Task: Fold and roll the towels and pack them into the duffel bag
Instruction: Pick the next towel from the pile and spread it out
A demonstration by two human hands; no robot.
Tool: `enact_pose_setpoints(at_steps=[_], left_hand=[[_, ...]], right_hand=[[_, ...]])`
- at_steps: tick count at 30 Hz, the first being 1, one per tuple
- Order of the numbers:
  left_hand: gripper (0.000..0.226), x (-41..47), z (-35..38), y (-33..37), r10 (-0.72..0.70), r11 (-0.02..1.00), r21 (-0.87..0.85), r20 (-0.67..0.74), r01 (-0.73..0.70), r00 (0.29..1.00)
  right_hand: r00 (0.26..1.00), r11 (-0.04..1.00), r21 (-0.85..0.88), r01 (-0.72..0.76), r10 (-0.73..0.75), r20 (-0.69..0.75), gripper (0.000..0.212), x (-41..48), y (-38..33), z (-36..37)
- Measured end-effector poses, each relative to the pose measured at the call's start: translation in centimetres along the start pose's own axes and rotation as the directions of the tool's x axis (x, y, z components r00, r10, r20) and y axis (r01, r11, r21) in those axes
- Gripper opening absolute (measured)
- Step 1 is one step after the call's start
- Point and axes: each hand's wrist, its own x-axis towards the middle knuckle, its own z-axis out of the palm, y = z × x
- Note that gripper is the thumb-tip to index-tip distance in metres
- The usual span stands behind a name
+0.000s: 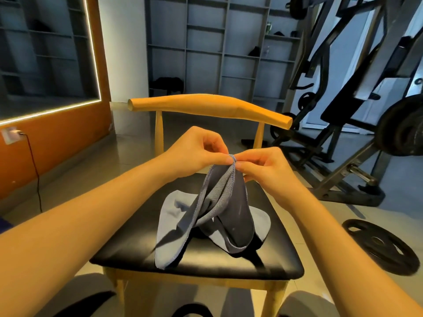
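- Two hands meet at one spot: your left hand (201, 147) and your right hand (267, 165) each pinch the raised top edge of the thin blue-grey cloth towel with a stitched hem (219, 209) between thumb and fingertips, and they touch each other there.
- The towel hangs from that pinch like a tent. Its lower corners spread on the black padded seat of the wooden chair (137, 255), near the seat's middle.
- It looks light, soft and limp, so I judge it will sag or twist wherever you leave it unsupported.
- The hemmed edge and the corners are likely your best holds. The stitching gives your fingertips something firm, and sliding your hands apart along it should draw the edge straight.
- The cloth lies below both hands and nearer to you, between your forearms.
- No duffel bag shows in this view, so packing looks some way off.
- A black iron weight plate (380, 245) lies on the floor at the right.
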Motion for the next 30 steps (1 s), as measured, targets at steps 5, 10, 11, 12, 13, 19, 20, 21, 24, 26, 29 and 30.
enact_pose_setpoints(at_steps=[5, 10, 11, 12, 13, 19, 20, 21, 24, 26, 29, 30], left_hand=[[0.019, -0.4, 0.7, -0.3, -0.124, 0.985, -0.121, 0.029, 0.126, 0.992], [0.006, -1.9, 1.7, -1.9, -0.194, 0.970, -0.129, 0.089, 0.205, 0.977], [0.005, -2.8, 2.4, -2.4, -0.204, 0.968, -0.123, 0.109, 0.217, 0.973], [0.007, -4.0, 3.4, -2.9, -0.213, 0.968, -0.103, 0.135, 0.227, 0.968], [0.010, -5.2, 4.2, -3.4, -0.219, 0.970, -0.069, 0.163, 0.233, 0.962], [0.019, -10.2, 6.7, -7.5, -0.265, 0.963, 0.107, 0.204, 0.248, 0.942], [0.019, -10.6, 6.5, -8.0, -0.278, 0.958, 0.125, 0.202, 0.256, 0.939], [0.018, -10.9, 6.2, -8.3, -0.286, 0.955, 0.143, 0.196, 0.261, 0.938], [0.020, -11.6, 5.2, -9.3, -0.283, 0.946, 0.207, 0.144, 0.251, 0.948], [0.024, -11.8, 4.4, -9.7, -0.281, 0.938, 0.240, 0.109, 0.249, 0.953], [0.024, -11.9, 3.0, -10.0, -0.302, 0.928, 0.251, 0.079, 0.274, 0.950], [0.023, -11.8, 2.6, -10.0, -0.307, 0.931, 0.232, 0.074, 0.283, 0.949]], right_hand=[[0.999, 1.000, 0.019, -0.005, 0.004, 0.053, 0.015, -0.3, 0.3, -0.2], [0.996, 0.994, 0.075, -0.083, 0.081, 0.035, 0.012, -1.0, 1.7, -0.7], [0.994, 0.987, 0.111, -0.113, 0.112, 0.014, 0.011, -1.3, 2.1, -0.9], [0.989, 0.979, 0.139, -0.147, 0.150, -0.012, 0.011, -1.8, 2.5, -1.0], [0.982, 0.971, 0.160, -0.179, 0.187, -0.038, 0.011, -2.2, 2.7, -1.0], [0.844, 0.819, 0.454, -0.351, 0.486, -0.225, 0.011, -5.0, 4.6, -0.9], [0.816, 0.790, 0.501, -0.354, 0.523, -0.246, 0.011, -5.5, 4.7, -1.0], [0.797, 0.761, 0.548, -0.347, 0.547, -0.255, 0.010, -6.0, 4.9, -1.0], [0.739, 0.694, 0.626, -0.356, 0.619, -0.266, 0.006, -7.8, 5.3, -1.0], [0.683, 0.670, 0.630, -0.393, 0.671, -0.287, 0.029, -9.0, 6.7, -1.3], [0.620, 0.660, 0.604, -0.447, 0.715, -0.323, 0.035, -10.2, 8.9, -1.7], [0.610, 0.665, 0.575, -0.476, 0.721, -0.329, 0.026, -10.6, 9.5, -1.7]])
